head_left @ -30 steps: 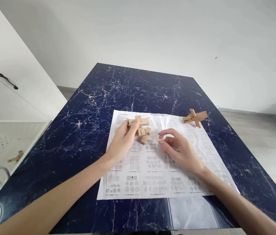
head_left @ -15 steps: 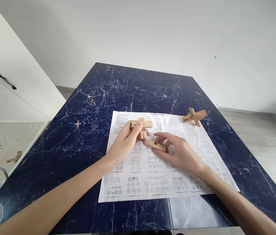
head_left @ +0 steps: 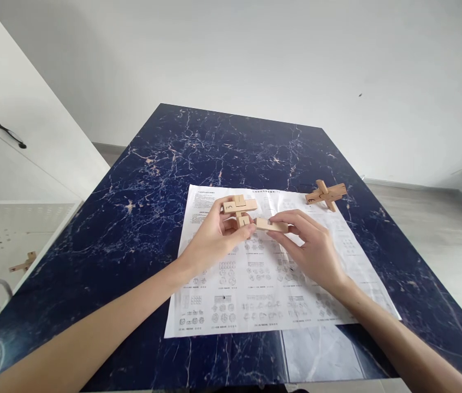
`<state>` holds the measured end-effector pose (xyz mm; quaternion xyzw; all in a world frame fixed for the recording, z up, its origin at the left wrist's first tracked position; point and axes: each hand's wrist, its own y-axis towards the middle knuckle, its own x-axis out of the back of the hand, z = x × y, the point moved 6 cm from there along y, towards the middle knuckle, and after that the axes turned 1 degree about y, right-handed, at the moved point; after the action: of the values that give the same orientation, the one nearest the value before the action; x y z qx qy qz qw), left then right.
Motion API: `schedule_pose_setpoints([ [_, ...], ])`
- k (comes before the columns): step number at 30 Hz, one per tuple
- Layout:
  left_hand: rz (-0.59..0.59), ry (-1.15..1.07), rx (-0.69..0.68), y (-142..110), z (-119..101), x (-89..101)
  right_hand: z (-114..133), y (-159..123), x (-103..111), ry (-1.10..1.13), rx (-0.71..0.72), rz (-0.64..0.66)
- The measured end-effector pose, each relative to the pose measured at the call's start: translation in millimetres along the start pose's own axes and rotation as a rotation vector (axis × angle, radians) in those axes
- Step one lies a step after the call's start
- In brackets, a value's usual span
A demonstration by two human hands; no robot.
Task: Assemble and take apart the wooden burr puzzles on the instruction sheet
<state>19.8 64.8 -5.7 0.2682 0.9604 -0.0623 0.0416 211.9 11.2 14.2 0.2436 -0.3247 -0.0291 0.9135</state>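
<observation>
My left hand (head_left: 210, 232) is closed around a partly joined wooden burr puzzle (head_left: 240, 206), made of light interlocking blocks with dark marks on them. A notched wooden puzzle piece (head_left: 272, 225) is pinched between the thumb and fingers of my right hand (head_left: 307, 237). That piece lies almost level, its notch facing up, with its left end close by my left thumb tip; whether the two touch I cannot tell. Beneath both hands a white instruction sheet (head_left: 255, 316) with printed diagrams is spread on the table.
A darker wooden cross-shaped puzzle (head_left: 326, 195) rests at the sheet's upper right corner. The dark blue marbled table (head_left: 214, 147) reaches back toward a white wall. To the left stands a white cabinet (head_left: 22, 109) with a black handle (head_left: 9, 134).
My right hand has raised the notched piece and levelled it. My left hand has turned the joined blocks slightly, and its thumb has moved from their top to the lower block's side.
</observation>
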Motion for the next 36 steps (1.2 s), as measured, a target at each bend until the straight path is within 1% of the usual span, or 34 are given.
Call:
schedule_pose_setpoints([
  [4, 0.002, 0.037, -0.023, 0, -1, -1.1, 2, 1, 3, -0.074, 0.045, -0.024],
  [7, 0.028, 0.153, -0.085, -2, -6, -5.1, 6, 1, 4, -0.11, 0.125, -0.031],
  [10, 0.048, 0.29, -0.167, -4, -10, -9.0, 10, -1, 2, -0.137, 0.198, -0.005],
  [13, 0.015, 0.402, -0.237, -5, -14, -8.5, 13, -4, 1, -0.144, 0.235, 0.026],
  [17, -0.023, 0.481, -0.258, -5, -16, -6.6, 16, -5, -1, -0.099, 0.242, 0.059],
  [21, -0.011, 0.509, -0.239, -4, -14, -6.7, 17, -4, -2, -0.074, 0.224, 0.075],
  [25, -0.009, 0.532, -0.226, -2, -11, -6.8, 17, -4, -3, -0.054, 0.182, 0.05],
  [31, -0.033, 0.553, -0.187, 0, -6, -4.9, 13, -2, -5, 0.11, 0.023, 0.038],
  [36, -0.029, 0.558, -0.199, -1, -7, -5.9, 10, 0, -2, 0.06, -0.011, 0.039],
])
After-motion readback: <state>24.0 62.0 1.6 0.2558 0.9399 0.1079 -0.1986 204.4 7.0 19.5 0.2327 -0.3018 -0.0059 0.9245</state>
